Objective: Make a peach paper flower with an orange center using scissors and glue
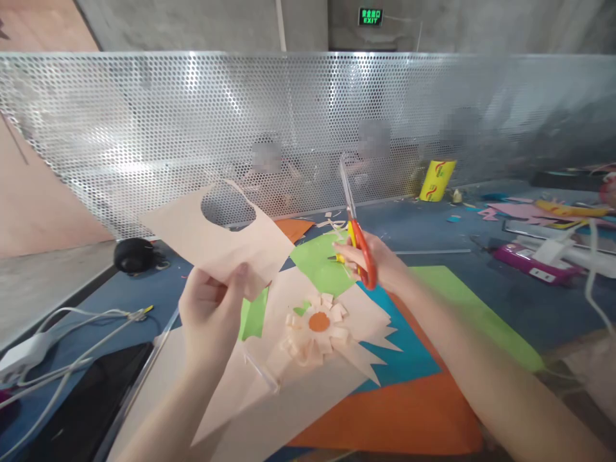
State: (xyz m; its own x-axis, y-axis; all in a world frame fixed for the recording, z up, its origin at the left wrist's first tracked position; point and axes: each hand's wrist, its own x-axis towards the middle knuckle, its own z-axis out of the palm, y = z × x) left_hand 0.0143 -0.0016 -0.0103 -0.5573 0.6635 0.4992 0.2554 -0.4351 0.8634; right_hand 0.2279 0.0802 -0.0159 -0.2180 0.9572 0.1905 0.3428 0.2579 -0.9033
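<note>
My left hand (212, 308) pinches the lower edge of a sheet of pale peach paper (226, 247), held up above the table. A large rounded hole is cut near the sheet's far edge. In my right hand (373, 260) are scissors with red and yellow handles (369, 276), their blades pointing up and looking closed. Below and between my hands lies a paper flower (318, 322) with curled peach petals and an orange centre. It rests on a larger peach sheet (231, 410) whose right edge is cut into points. A small green paper piece (254, 314) lies by my left wrist.
Orange (404, 417), blue (409, 350) and green (462, 301) sheets lie under and around the work. A perforated metal screen (192, 128) stands behind, with people beyond it. A yellow roll (437, 181), purple power strip (534, 262), black tablet-like slab (96, 398) and white cables (67, 366) lie around.
</note>
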